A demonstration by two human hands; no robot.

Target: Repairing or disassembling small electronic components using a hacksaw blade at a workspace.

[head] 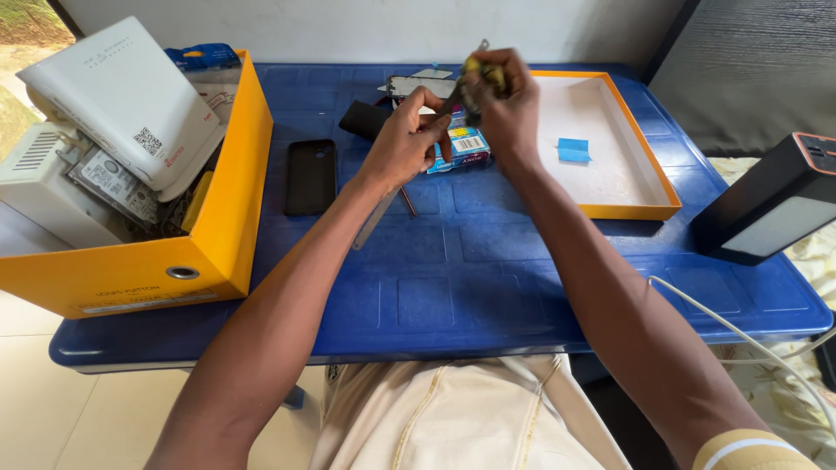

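Head view: both hands meet above the far middle of the blue plastic table [453, 287], just left of the shallow orange tray [649, 187]. The right hand [501, 109] is closed around a small yellow-and-dark tool [481, 77], whose thin metal tip pokes up and away from the person at a slight tilt. The left hand [402, 144] sits just beside it, lower and to the left, fingers curled with the thumb and fingertips pinched toward the tool's lower end; whether it grips a part of its own is hidden behind the fingers.

The tool's long axis runs from the left hand's fingertips up to the right hand's fist, so the right hand carries it while the left hand works at its near end. Below the hands, left of the tray, lie a blue printed packet [461, 148] and a slim metal strip [376, 219]. Further left of the tray rests a black phone [311, 177], and beyond it an orange box [228, 218] holding white devices. A small blue slip [573, 150] lies inside the tray.
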